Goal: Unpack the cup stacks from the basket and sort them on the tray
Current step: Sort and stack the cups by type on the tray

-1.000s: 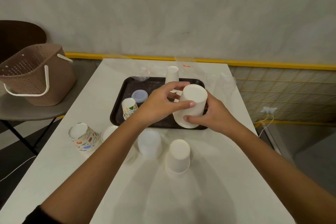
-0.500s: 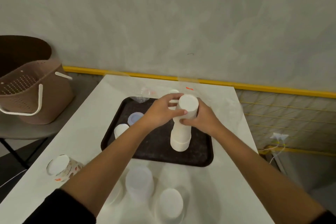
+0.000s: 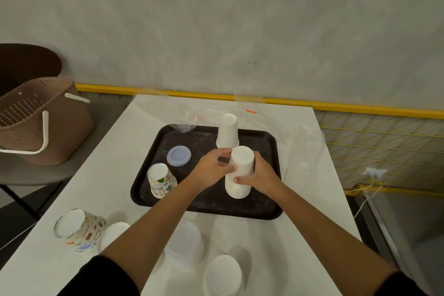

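A tall stack of upside-down white cups [image 3: 241, 170] stands on the dark tray [image 3: 206, 204]. My left hand [image 3: 212, 167] grips its upper part from the left and my right hand [image 3: 258, 176] wraps its middle from the right. Behind it on the tray stands another white cup stack [image 3: 227, 131]. A patterned cup stack [image 3: 160, 180] and a pale blue lid stack [image 3: 179, 156] sit on the tray's left side. The brown basket [image 3: 40, 122] rests on a chair at the left.
On the white table in front of the tray stand a patterned cup stack [image 3: 78, 228], a white stack [image 3: 113, 234] beside it, a translucent stack [image 3: 185, 243] and a white stack [image 3: 222, 274]. Clear plastic wrap [image 3: 189, 118] lies behind the tray. The table's right edge drops to the floor.
Both hands carried the white cup stack from above the tray's front edge and set it upright on the tray; they still hold it. The camera view shifted.
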A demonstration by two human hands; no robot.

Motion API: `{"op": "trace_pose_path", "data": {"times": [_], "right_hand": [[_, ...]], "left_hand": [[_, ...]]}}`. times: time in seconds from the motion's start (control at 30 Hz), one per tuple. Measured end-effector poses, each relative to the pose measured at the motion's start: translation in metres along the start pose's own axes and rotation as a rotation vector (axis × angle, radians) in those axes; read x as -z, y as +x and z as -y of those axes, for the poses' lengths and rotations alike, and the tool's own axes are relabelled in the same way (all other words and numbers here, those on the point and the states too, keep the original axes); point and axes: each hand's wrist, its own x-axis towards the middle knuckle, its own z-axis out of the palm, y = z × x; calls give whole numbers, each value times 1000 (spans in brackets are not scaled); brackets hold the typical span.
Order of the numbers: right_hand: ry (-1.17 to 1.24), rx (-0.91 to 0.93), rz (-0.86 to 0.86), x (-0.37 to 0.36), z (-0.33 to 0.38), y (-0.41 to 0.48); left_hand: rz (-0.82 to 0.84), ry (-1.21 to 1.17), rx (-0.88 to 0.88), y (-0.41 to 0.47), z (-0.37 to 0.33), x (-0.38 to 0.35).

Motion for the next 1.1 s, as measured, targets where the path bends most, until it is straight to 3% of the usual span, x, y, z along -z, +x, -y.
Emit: {"op": "trace_pose_path", "data": {"times": [0.17,0.37,0.9,1.1], "right_hand": [[21,-37,-35,9,-6,-15],[-4,-75,-6,17,-13,-48],[-52,-90,248,-20,-38,-167],[-54,-107,296,-45,-30,-186]], "left_hand": [[-71,9,5,-20,1,5],[-37,-60,-54,-60,1,9],[220,-201,-27,-161,46,0],[286,-119,-7,-174,51,-6]]}}
